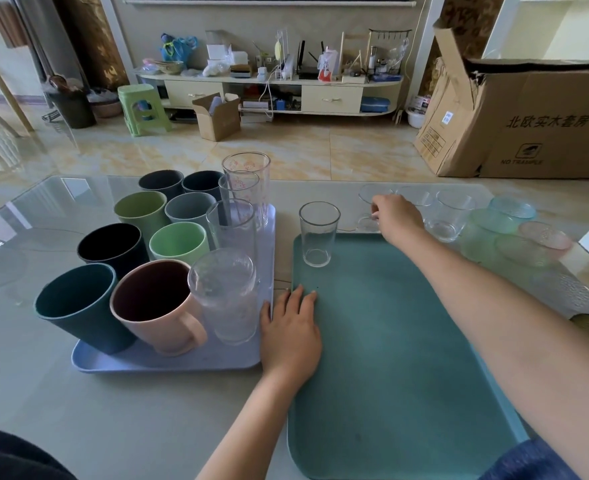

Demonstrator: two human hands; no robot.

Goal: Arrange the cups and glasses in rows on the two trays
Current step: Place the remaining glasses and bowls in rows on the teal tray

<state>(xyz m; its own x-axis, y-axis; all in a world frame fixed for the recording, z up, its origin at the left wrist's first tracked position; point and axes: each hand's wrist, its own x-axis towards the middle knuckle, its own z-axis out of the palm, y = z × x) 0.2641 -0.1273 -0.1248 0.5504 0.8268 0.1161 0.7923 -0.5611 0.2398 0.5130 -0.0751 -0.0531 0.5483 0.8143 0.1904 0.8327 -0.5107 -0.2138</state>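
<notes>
Clear tapered glass (319,233) stands alone at far-left corner of teal tray (397,358). Right hand (395,216) curls around small clear handled glass (369,221) on surface. Left hand (291,329) flat, fingers straight, on tray edge.

1. Teal tray (407,341): matt, smooth plastic.
2. Lilac tray (168,360): matt plastic.
3. Cups (113,247): matt, opaque plastic.
4. Tumbler (319,233): clear, smooth glass.
5. Front glass (225,296): clear, textured wall.
6. Tabletop (43,209): glossy, reflective glass.
7. Box (528,126): creased brown cardboard.
</notes>
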